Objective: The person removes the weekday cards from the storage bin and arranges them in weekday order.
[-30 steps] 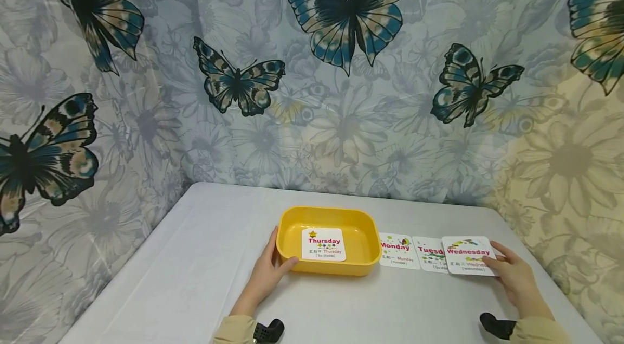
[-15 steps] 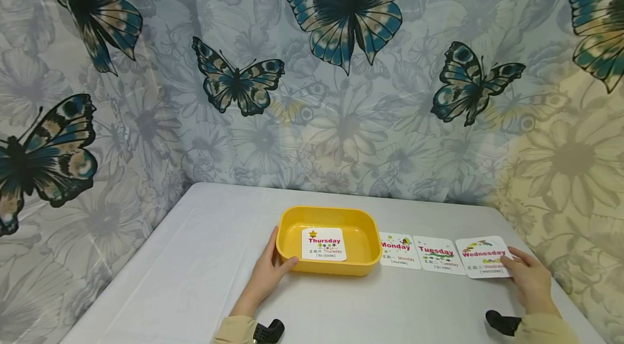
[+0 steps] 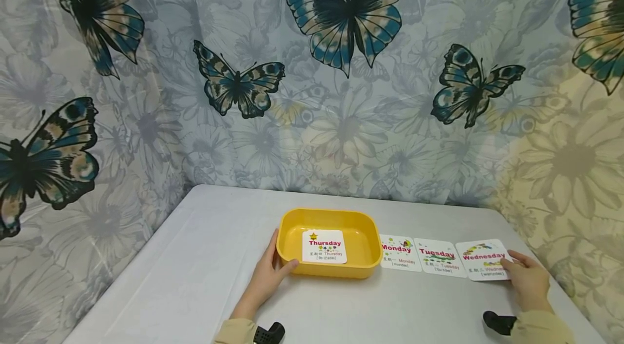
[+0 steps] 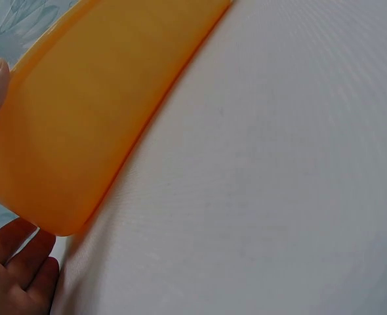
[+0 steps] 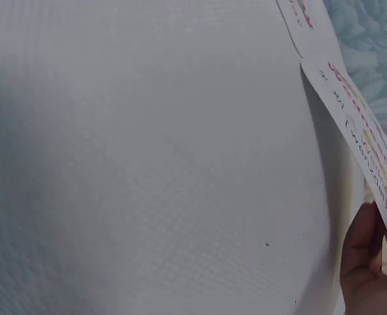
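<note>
My left hand [image 3: 264, 278] holds the yellow plastic box [image 3: 361, 270] at its left front corner, thumb over the front rim and fingers along the left side. A Thursday card [image 3: 324, 247] lies face up inside the box. At the right, my right hand [image 3: 528, 280] pinches the right edge of the Wednesday card [image 3: 482, 264]. In the right wrist view that card [image 5: 361, 134] is tilted, its near side raised off the table with a shadow under it. Left of it lie the Tuesday card [image 3: 440, 258] and the Monday card [image 3: 401, 253], in a row.
The white-covered table [image 3: 195, 257] carries the box and cards. Behind it hangs a floral cloth backdrop [image 3: 341, 132] with printed butterflies. The Monday card's left edge sits right against the box's right side. A dark wrist device [image 3: 499, 323] is on the right wrist.
The Wednesday card has moved right in my right hand, from overlapping the Tuesday card to beside it, so the Tuesday card shows fully. My left hand and the box have stayed put.
</note>
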`<move>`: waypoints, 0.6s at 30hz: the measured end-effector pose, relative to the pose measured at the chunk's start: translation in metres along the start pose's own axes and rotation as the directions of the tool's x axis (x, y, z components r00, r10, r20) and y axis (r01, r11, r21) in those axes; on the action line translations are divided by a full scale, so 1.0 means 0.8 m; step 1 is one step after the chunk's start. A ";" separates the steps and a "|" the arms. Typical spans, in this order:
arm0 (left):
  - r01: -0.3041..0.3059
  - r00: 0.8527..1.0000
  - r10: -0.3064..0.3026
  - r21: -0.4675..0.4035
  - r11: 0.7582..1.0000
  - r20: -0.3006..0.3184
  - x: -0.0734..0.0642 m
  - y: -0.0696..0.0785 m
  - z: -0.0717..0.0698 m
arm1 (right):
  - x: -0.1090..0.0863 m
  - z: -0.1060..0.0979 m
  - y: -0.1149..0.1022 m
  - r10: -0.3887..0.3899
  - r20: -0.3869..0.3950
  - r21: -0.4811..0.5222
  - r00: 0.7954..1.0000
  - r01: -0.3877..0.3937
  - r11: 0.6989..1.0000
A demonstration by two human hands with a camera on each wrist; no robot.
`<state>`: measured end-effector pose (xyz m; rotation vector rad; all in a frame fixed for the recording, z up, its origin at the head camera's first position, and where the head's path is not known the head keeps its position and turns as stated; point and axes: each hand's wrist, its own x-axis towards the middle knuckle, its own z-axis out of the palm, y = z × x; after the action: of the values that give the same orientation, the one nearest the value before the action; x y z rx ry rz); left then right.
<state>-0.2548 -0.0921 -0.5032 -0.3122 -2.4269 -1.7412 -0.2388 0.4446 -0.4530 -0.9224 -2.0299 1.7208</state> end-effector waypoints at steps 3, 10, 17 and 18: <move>-0.004 1.000 0.004 -0.008 1.000 -0.006 0.000 0.000 0.000 | 0.001 0.003 0.001 -0.011 0.004 -0.070 1.000 0.011 0.997; -0.001 1.000 0.001 -0.005 1.000 0.006 0.000 0.002 0.000 | 0.004 0.004 0.007 -0.036 0.017 -0.155 0.999 0.038 0.987; -0.003 1.000 0.003 -0.003 1.000 0.006 0.000 0.002 0.000 | 0.002 0.007 0.009 -0.020 0.049 -0.294 0.999 0.033 0.955; -0.004 1.000 0.004 -0.002 1.000 0.006 0.000 0.001 0.000 | 0.002 0.007 0.009 -0.012 0.063 -0.306 0.998 0.031 0.952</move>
<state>-0.2544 -0.0915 -0.5023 -0.3225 -2.4266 -1.7437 -0.2414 0.4417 -0.4612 -0.9436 -2.3846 1.4616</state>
